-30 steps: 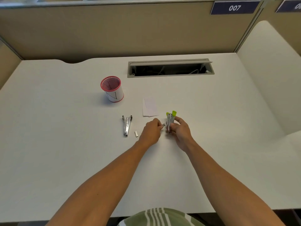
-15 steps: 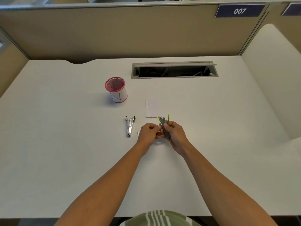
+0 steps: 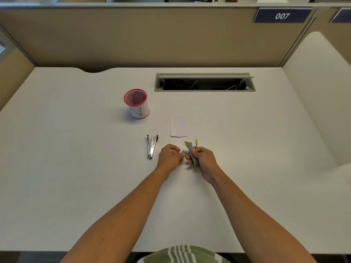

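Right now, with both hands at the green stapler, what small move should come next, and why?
Probably the left hand should ease its small metal strip into the green-tipped stapler. The right hand grips the stapler with its arms spread open, and the left hand pinches the strip right beside it, seemingly not yet inside.
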The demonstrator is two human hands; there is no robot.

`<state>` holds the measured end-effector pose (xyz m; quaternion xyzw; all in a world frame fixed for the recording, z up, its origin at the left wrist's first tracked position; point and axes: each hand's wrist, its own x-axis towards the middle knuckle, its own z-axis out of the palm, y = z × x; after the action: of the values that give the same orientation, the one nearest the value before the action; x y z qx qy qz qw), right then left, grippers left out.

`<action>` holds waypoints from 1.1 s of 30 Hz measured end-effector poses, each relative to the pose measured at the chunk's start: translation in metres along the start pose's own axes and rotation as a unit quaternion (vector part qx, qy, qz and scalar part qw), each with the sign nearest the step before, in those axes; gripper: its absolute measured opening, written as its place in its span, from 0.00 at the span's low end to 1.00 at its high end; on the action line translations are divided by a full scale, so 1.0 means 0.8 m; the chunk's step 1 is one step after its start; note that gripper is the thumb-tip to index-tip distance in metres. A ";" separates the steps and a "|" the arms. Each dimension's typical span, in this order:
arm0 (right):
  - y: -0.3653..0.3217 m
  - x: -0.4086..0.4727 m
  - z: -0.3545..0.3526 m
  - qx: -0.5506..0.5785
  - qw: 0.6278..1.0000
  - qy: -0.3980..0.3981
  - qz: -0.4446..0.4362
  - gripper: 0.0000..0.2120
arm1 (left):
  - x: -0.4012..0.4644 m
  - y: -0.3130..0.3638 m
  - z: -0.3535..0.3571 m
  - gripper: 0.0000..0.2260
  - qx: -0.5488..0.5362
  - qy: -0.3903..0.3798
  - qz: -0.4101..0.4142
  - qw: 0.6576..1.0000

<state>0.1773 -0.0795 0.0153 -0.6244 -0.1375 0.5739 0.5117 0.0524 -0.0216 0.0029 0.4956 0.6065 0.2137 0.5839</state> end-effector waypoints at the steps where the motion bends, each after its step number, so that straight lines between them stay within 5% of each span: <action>1: 0.000 0.000 -0.001 0.000 1.000 0.005 0.004 0.07 | 0.000 0.002 0.001 0.08 0.032 0.003 0.005 0.999; 7: -0.001 -0.002 -0.006 0.012 0.999 0.030 0.000 0.08 | -0.002 0.005 0.006 0.07 0.067 0.032 0.010 0.997; 16: -0.009 -0.010 0.006 0.003 0.999 -0.034 -0.039 0.08 | -0.009 0.027 0.004 0.09 -0.055 -0.031 0.099 0.993; 24: -0.014 -0.009 0.022 -0.085 0.987 0.050 -0.127 0.05 | -0.016 0.032 0.009 0.10 -0.018 0.009 0.125 0.992; 33: -0.019 -0.010 0.064 0.054 0.993 0.053 -0.096 0.06 | -0.021 0.048 0.031 0.09 -0.034 0.134 0.141 0.980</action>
<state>0.1374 -0.0544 0.0411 -0.6096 -0.1381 0.4949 0.6037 0.0856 -0.0277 0.0378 0.5229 0.5957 0.3783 0.4781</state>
